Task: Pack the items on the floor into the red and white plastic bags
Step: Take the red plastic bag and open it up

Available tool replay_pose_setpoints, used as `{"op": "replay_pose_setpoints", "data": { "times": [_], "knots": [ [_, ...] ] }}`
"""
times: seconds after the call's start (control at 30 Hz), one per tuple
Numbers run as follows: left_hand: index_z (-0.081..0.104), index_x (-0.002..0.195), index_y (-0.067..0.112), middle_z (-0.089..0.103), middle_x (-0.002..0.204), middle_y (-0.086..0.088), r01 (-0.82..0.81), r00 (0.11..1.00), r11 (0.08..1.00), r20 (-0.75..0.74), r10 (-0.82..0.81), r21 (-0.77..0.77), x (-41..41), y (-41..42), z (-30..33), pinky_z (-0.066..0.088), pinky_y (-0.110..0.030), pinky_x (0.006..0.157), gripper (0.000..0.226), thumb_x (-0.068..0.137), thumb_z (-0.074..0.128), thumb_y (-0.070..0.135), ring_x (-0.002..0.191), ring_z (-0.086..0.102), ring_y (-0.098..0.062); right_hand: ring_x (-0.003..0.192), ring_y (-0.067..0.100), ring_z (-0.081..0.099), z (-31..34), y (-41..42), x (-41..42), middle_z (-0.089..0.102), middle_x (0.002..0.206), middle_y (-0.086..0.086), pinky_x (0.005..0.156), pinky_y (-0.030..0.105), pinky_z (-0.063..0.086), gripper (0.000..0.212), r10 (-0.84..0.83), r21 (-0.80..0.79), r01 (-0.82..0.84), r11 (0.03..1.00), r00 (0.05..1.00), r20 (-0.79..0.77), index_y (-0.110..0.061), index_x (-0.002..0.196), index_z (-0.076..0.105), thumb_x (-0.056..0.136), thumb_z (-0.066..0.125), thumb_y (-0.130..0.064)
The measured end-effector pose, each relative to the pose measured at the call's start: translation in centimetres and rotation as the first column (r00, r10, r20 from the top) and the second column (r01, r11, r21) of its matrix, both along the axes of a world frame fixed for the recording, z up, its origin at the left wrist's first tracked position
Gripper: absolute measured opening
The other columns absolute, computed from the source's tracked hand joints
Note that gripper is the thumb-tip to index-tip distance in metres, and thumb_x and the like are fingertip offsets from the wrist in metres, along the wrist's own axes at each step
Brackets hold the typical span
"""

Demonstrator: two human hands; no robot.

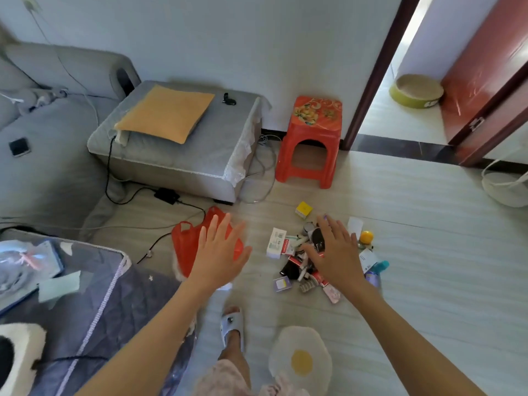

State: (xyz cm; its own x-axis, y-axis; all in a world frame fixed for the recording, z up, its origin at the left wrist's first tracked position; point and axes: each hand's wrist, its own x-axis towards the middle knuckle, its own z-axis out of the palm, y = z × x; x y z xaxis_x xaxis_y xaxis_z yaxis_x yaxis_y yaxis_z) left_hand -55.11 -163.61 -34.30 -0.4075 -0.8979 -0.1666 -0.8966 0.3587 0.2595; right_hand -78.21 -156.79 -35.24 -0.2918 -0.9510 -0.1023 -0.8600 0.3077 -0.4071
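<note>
Both hands empty, fingers spread: left hand (220,252) above the red bag (185,244), right hand (335,252) above the item pile (297,261), poised to start packing.

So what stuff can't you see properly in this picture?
- Head view: the left hand covers part of the red bag, so its opening is hidden.
- The white bag: hardly any of it shows.
- The right hand hides the middle of the pile.
- Labels on the boxes and tubes are too small to read.
</note>
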Motion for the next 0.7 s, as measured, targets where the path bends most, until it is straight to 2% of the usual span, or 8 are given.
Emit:
{"op": "replay_pose_setpoints", "data": {
  "times": [0.13, 0.27, 0.33, 0.43, 0.57, 0.7],
  "knots": [
    [0.017, 0.146, 0.030, 0.006, 0.157, -0.006, 0.104, 0.993, 0.995, 0.050, -0.104, -0.001, 1.1, -8.8, 0.0, 0.001, -0.046, 0.116, 0.081, 0.074, 0.004, 0.065, 0.145, -0.002, -0.029, 0.144, 0.023, 0.011, -0.1, -6.8, 1.8, 0.015, 0.157, 0.002, 0.116, 0.046, 0.008, 0.069, -0.062, 0.048, 0.060, 0.997, 0.998, 0.032, -0.023, 0.149, 0.014, 0.092, 0.046, -0.046],
    [0.018, 0.146, 0.027, 0.006, 0.157, -0.006, 0.142, 0.990, 0.990, 0.016, -0.143, 0.018, 1.1, -14.8, 0.1, 0.001, -0.046, 0.116, 0.061, 0.092, 0.032, 0.052, 0.145, -0.003, -0.027, 0.143, 0.026, 0.015, -0.3, -11.7, 2.4, 0.019, 0.156, 0.005, 0.115, 0.045, 0.010, 0.068, -0.096, 0.053, 0.094, 0.994, 0.995, 0.032, -0.021, 0.148, 0.017, 0.092, 0.046, -0.046],
    [0.020, 0.146, 0.027, 0.007, 0.157, -0.006, 0.163, 0.987, 0.986, 0.003, -0.163, 0.042, 0.6, -16.3, -0.5, 0.001, -0.047, 0.116, 0.060, 0.093, 0.036, 0.049, 0.145, -0.003, -0.027, 0.143, 0.027, 0.019, -0.5, -13.1, 2.1, 0.023, 0.155, 0.007, 0.115, 0.047, 0.013, 0.068, -0.133, 0.045, 0.132, 0.990, 0.990, 0.042, -0.020, 0.147, 0.020, 0.091, 0.049, -0.045],
    [0.021, 0.145, 0.027, 0.008, 0.157, -0.006, 0.212, 0.977, 0.974, 0.017, -0.214, 0.085, -0.8, -17.8, -1.6, 0.003, -0.048, 0.116, 0.063, 0.090, 0.032, 0.053, 0.145, -0.001, -0.028, 0.142, 0.026, 0.021, -1.0, -14.3, 1.0, 0.025, 0.154, 0.007, 0.116, 0.047, 0.016, 0.069, -0.176, 0.055, 0.173, 0.983, 0.984, 0.037, -0.019, 0.147, 0.020, 0.091, 0.050, -0.045],
    [0.022, 0.145, 0.026, 0.007, 0.157, -0.006, 0.274, 0.961, 0.953, 0.005, -0.277, 0.128, -3.5, -18.9, -2.3, 0.001, -0.046, 0.116, 0.058, 0.092, 0.041, 0.043, 0.145, -0.003, -0.028, 0.138, 0.031, 0.030, -2.1, -14.4, -0.9, 0.034, 0.149, 0.012, 0.110, 0.053, 0.026, 0.069, -0.219, 0.051, 0.216, 0.975, 0.975, 0.047, -0.016, 0.146, 0.025, 0.089, 0.052, -0.043],
    [0.022, 0.145, 0.025, 0.007, 0.157, -0.006, 0.258, 0.966, 0.955, -0.046, -0.254, 0.148, -5.8, -19.6, -3.3, 0.000, -0.046, 0.116, 0.059, 0.092, 0.041, 0.043, 0.145, -0.003, -0.028, 0.141, 0.029, 0.024, -3.2, -15.0, -2.9, 0.027, 0.153, 0.010, 0.115, 0.048, 0.020, 0.068, -0.212, 0.101, 0.206, 0.973, 0.976, 0.053, -0.018, 0.147, 0.023, 0.090, 0.051, -0.043]
  ]
}}
